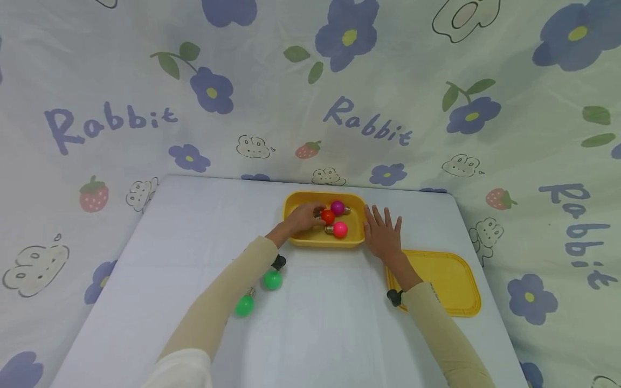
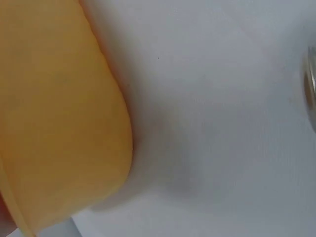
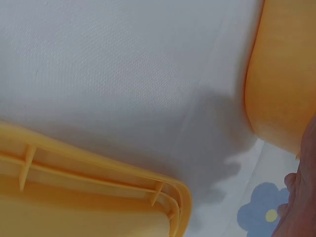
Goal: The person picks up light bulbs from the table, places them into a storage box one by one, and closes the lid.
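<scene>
My left hand (image 1: 304, 216) reaches over the left rim of a yellow box (image 1: 324, 243) and pinches a red light bulb (image 1: 328, 217) near its metal base. Beside that bulb lie a purple bulb (image 1: 337, 208) and a pink bulb (image 1: 340, 230) inside the box. Fingers spread straight, my right hand (image 1: 384, 237) rests against the box's right end. The left wrist view shows only the box's outer wall (image 2: 64, 113) and a fingertip's edge; the held bulb is hidden there. Part of my right hand (image 3: 303, 192) appears beside the box in the right wrist view.
A yellow lid (image 1: 443, 283) lies on the white table under my right forearm. Two green bulbs (image 1: 273, 279) (image 1: 245, 305) lie beside my left forearm. A patterned cloth (image 1: 271, 91) hangs behind the table.
</scene>
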`<state>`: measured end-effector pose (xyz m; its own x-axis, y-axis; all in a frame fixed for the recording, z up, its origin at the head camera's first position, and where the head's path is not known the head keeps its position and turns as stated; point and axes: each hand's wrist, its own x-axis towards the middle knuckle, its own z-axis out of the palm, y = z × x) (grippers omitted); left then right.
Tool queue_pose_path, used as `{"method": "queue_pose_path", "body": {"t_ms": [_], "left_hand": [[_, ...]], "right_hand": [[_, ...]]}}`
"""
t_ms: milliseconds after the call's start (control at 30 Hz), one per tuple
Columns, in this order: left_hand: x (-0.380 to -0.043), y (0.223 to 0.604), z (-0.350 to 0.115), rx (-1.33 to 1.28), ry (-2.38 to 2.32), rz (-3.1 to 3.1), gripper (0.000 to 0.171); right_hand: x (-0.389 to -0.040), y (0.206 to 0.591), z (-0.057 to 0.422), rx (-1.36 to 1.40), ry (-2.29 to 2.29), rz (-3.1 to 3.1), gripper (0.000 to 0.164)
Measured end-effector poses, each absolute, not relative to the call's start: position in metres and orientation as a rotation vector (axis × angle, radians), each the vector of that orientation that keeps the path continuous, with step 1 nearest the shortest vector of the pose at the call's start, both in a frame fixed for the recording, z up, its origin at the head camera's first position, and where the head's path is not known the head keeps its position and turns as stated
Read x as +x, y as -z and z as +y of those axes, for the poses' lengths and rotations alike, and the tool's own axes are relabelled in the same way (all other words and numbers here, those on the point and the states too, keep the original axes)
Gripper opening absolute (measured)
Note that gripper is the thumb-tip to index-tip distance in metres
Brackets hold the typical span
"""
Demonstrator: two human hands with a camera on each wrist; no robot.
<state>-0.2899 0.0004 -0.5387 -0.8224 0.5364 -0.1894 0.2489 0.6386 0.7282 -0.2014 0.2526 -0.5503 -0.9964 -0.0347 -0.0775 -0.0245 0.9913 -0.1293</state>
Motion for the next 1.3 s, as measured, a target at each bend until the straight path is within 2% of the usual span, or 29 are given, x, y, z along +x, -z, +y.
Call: {"method": "queue_pose_path", "body": {"t_ms": [433,633,900,1300], "left_hand": [[-0.292,0.506,-0.025,0.766,-1.176,2.393,0.056],[-0.282,0.488,-0.046,0.819,-1.185,2.431,0.059],[-0.252,0.486,-0.096,0.780,-1.230,2.488,0.059],[-0.208,0.509,-0.189,0.601,-1.226,2.549,0.062]], "right_hand": [[-0.202,0.549,0.252,-0.042,0.230,3.041,0.059],[-0.202,0.549,0.252,-0.046,0.232,3.036,0.058],[-0.202,0.548,0.251,-0.028,0.241,3.032,0.059],[-0.208,0.545,0.245,0.008,0.249,3.022,0.058]]}}
